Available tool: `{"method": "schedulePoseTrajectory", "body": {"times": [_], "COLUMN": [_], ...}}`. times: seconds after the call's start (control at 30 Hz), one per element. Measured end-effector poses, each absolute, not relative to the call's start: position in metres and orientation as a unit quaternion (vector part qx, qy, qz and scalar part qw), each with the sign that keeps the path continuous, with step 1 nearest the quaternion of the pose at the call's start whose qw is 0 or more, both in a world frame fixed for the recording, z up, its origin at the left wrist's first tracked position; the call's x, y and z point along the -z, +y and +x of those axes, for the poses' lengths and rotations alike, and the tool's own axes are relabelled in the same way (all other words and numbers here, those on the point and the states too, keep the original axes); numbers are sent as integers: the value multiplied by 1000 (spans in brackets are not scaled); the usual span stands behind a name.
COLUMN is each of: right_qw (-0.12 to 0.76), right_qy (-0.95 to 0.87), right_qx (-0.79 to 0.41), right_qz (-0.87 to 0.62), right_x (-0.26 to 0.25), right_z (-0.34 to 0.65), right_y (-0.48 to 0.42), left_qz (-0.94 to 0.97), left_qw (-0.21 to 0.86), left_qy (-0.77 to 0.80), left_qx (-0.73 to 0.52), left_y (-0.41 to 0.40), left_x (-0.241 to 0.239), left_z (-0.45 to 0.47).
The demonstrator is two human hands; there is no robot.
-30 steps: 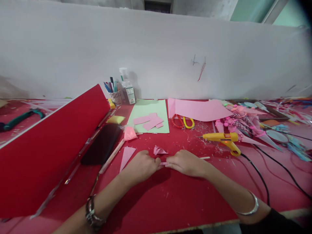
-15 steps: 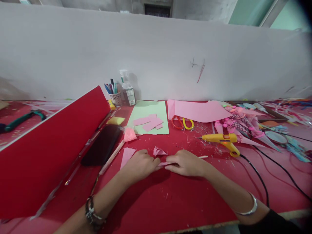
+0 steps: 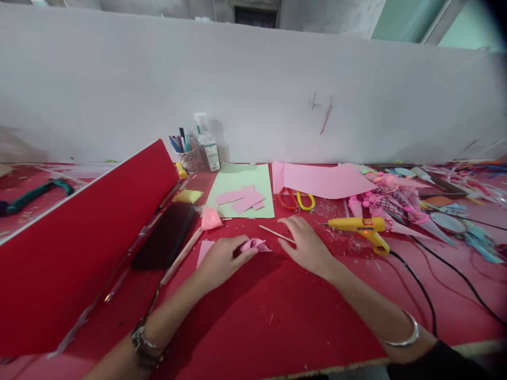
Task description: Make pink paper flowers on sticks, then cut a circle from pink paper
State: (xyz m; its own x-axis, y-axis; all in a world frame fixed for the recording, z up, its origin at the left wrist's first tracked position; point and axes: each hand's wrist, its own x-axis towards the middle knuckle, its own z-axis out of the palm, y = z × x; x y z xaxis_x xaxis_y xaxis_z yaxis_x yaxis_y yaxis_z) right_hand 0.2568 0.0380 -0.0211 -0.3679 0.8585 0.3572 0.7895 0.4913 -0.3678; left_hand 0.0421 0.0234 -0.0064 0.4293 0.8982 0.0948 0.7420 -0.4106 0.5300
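Note:
My left hand (image 3: 222,259) rests low over the red table, thumb and forefinger apart, its fingertips at curled pink paper (image 3: 255,244). Whether it touches the paper I cannot tell. My right hand (image 3: 307,247) is open with fingers spread, just right of a thin pale stick (image 3: 273,231). The stick's near end meets the right thumb and fingers, and no grip on it shows. A flat pink paper piece (image 3: 205,252) lies partly hidden behind my left hand.
A yellow glue gun (image 3: 358,225) lies right, its cord trailing forward. Behind are scissors (image 3: 297,199), pink paper (image 3: 325,179) and a green sheet (image 3: 241,174) with pink pieces. A red board (image 3: 91,237) leans at left beside a black phone (image 3: 165,236). Pink cones (image 3: 396,195) pile at right.
Both hands have let go of the narrow rolled pink paper and moved apart. My right hand has shifted up and opened, and the stick now lies to its left.

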Motion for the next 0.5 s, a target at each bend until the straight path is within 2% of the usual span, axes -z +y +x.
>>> {"method": "schedulePoseTrajectory", "body": {"times": [0.07, 0.17, 0.3, 0.5], "right_qw": [303, 369, 376, 373], "right_qy": [-820, -799, -781, -787], "right_qx": [-81, -197, -334, -326], "right_qz": [-479, -433, -370, -368], "right_x": [19, 16, 12, 11], "right_z": [253, 246, 238, 235], "right_y": [34, 25, 14, 14], "left_qz": [803, 785, 775, 771], "left_qw": [275, 335, 363, 371], "left_qy": [483, 463, 454, 452], "left_qx": [-215, -239, -249, -251], "left_y": [19, 13, 9, 7], "left_x": [5, 4, 8, 14], "left_z": [49, 57, 62, 64]}}
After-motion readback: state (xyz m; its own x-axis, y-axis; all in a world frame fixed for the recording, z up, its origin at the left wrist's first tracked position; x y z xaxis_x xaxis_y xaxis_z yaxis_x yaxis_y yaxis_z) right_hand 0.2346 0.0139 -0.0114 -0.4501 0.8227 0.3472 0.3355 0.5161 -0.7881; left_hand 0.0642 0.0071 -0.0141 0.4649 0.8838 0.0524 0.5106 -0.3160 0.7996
